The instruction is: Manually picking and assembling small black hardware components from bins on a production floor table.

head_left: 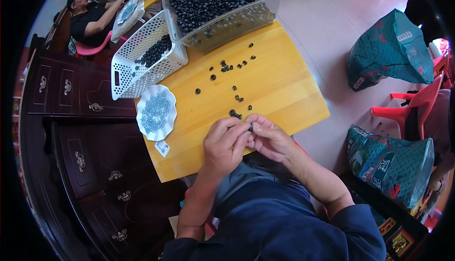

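Note:
At the near edge of the yellow wooden table (279,81), my left hand (222,143) and my right hand (271,138) meet with fingertips pinched together. Between them is a small black part (250,128), mostly covered by the fingers. Just beyond my left fingers lies a little cluster of black parts (233,113). More small black pieces (226,66) are scattered farther up the tabletop. A white scalloped dish (172,114) left of my hands holds many small clear bluish pieces (156,109).
A clear plastic bin (208,40) heaped with black parts stands at the far side, beside a white perforated basket (124,74). Dark drawers (95,166) flank the left. Green sacks (384,52) and a red chair (419,107) are right. Another person (92,17) sits far left.

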Motion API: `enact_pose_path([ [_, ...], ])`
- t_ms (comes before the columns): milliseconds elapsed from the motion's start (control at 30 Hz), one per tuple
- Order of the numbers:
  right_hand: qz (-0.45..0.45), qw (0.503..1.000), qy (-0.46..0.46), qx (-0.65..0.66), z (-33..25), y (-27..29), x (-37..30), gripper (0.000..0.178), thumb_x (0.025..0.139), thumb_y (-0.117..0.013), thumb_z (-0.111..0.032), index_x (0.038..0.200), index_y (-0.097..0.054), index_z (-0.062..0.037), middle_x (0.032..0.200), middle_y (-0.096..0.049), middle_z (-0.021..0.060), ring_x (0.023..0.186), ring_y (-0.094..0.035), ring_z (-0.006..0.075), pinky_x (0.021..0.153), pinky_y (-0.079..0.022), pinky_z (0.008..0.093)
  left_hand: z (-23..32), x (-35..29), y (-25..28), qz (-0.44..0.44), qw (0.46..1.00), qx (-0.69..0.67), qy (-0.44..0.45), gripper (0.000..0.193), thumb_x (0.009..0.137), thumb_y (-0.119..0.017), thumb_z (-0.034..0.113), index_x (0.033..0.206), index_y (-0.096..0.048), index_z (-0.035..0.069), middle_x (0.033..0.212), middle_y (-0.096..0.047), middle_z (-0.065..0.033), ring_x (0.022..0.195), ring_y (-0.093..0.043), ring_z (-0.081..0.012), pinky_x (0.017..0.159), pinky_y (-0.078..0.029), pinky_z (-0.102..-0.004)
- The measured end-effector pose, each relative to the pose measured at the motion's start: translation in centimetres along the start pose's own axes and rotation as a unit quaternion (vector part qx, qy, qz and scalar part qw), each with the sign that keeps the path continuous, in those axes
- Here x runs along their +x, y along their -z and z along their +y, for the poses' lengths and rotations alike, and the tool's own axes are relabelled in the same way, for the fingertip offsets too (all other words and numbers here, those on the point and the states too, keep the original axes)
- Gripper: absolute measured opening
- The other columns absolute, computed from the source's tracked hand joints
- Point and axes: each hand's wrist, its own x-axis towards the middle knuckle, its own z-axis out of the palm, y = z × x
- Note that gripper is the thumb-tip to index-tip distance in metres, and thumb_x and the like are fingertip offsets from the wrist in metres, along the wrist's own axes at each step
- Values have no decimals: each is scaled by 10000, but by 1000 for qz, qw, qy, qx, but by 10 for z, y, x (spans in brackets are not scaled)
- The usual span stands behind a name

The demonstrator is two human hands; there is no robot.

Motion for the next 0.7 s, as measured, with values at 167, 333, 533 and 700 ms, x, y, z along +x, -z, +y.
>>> enact_pose_path([
  [167,55,997,51,3,-10,10,-1,211,977,-632,-195,1157,-587,-94,1019,-634,41,845,-623,128,848,-527,329,-4,11,1,-2,999,-17,28,217,779,-714,-65,979,-703,19,904,-654,-130,773,-663,-254,707,-531,-315],
  [333,72,989,128,-3,-28,10,-3,200,976,-628,-183,1157,-589,-107,1013,-615,38,826,-599,123,817,-524,314,-19,27,-11,-45,996,75,29,212,779,-729,17,986,-688,38,912,-650,-99,823,-651,-297,706,-527,-391],
  [533,101,985,140,-18,-29,8,-1,187,964,-643,-170,1135,-593,-111,991,-612,35,811,-591,121,800,-515,300,-33,27,-32,-114,979,167,1,189,778,-729,89,959,-679,69,901,-623,-83,904,-620,-291,754,-509,-423],
  [700,95,985,142,-26,-29,7,0,180,963,-642,-164,1128,-594,-111,991,-618,36,799,-594,117,781,-521,295,-39,31,-39,-132,968,214,-2,127,768,-707,74,894,-691,67,861,-656,-82,842,-629,-301,742,-517,-400],
])
